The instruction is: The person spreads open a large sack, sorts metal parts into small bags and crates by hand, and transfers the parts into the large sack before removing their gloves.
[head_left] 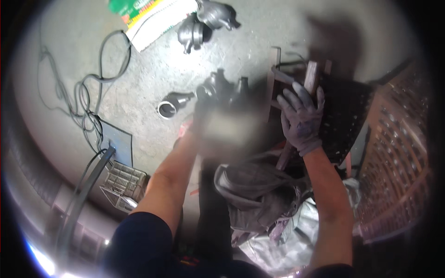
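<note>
The gloved right hand [301,118] has its grip around a wooden handle [309,78], over a dark perforated desk [345,116]. The left hand [218,127] is blurred; its grip cannot be told. Metal fittings [218,88], a short pipe [169,107] and cables [83,92] lie on the floor.

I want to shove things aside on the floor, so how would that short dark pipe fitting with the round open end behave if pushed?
The short pipe fitting lies on its side on the concrete floor, so it would probably roll or pivot. It looks like dark cast metal, likely heavy for its size and rigid, so hardly fragile.
</note>
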Demonstrator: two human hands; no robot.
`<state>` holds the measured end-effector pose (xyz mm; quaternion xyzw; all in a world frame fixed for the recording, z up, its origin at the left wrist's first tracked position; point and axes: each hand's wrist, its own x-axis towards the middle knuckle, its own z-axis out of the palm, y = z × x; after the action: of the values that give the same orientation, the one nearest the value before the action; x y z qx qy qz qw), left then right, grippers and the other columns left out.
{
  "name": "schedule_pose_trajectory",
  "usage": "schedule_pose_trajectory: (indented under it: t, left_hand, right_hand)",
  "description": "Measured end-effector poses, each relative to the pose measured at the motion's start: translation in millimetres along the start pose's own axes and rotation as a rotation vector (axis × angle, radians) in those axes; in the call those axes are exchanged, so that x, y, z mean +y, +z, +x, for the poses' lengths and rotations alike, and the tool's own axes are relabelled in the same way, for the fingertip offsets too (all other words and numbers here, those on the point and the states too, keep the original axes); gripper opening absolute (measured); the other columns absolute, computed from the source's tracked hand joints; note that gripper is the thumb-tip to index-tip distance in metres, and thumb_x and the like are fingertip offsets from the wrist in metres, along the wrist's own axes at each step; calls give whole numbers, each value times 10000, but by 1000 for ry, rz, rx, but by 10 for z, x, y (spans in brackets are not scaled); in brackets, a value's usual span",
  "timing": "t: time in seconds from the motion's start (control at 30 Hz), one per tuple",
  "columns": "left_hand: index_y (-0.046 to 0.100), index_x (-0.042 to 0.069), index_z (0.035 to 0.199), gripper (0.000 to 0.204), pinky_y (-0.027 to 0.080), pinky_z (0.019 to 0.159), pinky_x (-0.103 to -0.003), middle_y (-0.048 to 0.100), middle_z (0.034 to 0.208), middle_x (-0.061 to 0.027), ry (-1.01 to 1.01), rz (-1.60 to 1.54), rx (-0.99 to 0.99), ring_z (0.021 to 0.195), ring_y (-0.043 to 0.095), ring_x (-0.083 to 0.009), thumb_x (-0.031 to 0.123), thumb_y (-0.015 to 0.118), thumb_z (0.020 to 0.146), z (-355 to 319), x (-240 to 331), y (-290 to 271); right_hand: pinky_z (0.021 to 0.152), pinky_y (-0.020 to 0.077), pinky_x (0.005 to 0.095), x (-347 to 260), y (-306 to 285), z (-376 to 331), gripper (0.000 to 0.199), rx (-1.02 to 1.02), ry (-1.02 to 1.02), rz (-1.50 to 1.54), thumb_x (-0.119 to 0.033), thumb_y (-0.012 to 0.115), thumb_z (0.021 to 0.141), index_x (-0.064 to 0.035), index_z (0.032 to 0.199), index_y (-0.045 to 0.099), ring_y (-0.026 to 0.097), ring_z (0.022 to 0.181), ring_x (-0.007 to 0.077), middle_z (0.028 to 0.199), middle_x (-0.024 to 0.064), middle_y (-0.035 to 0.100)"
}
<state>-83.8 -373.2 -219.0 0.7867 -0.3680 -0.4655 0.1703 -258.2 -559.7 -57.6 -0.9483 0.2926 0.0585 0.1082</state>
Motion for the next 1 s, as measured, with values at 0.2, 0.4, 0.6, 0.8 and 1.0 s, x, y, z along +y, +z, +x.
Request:
schedule_pose_trajectory:
  t: [0.2, 0.4, 0.6, 0.8, 1.0]
  left_hand:
    - [486, 98, 1126, 411, 422, 547, -288, 530, 766, -41, -145, -230, -263, 593, 466, -154, 328, 582, 800, 5, -49, 255]
    - [564, 73, 997, 441, 456, 678, -370, 619, 905, -109, -107, 4, 0, 796, 605, -285, 389, 666, 708, 712, -139, -810]
    - [270, 3, 1292, 850, 400, 873, -411, 396, 1234, -157, -183, 207, 545, 1091, 433, -322, 422, 660, 664, 1450, 338, -1306]
    - [311, 11, 1259, 756, 427, 819, -448, 439, 1172, -213, -70, 498, 605, 1015, 473, -363, 431, 609, 705, 1751, 98, -1156]
    - [427, 39, 1148, 418, 472, 419, -277, 560, 983, -138, -293, -1632, -65, 653, 592, -260, 262, 469, 798, 1364, -262, -1232]
  right_hand:
    - [995, 176, 548, 15, 46, -90, 275, -54, 38, 26, -218, 541, 717, -123, 962, 621, 423, 1135, 186, 1061, 32, 567]
    - [994, 176, 556, -111, -5, 57, 270, 22, 0, 58, -214, 535, 725, -121, 964, 619, 417, 1141, 181, 1065, 33, 567]
    - [993, 174, 552, -77, 4, 43, 270, 11, 1, 45, -214, 542, 708, -121, 951, 612, 418, 1132, 182, 1061, 26, 555]
    - [989, 178, 553, -99, 24, 109, 279, 12, -19, 46, -204, 553, 686, -120, 947, 609, 416, 1127, 182, 1059, 24, 547]
    - [997, 168, 550, -49, 26, 43, 293, -7, -5, 17, -210, 559, 681, -127, 957, 607, 409, 1139, 184, 1061, 22, 547]
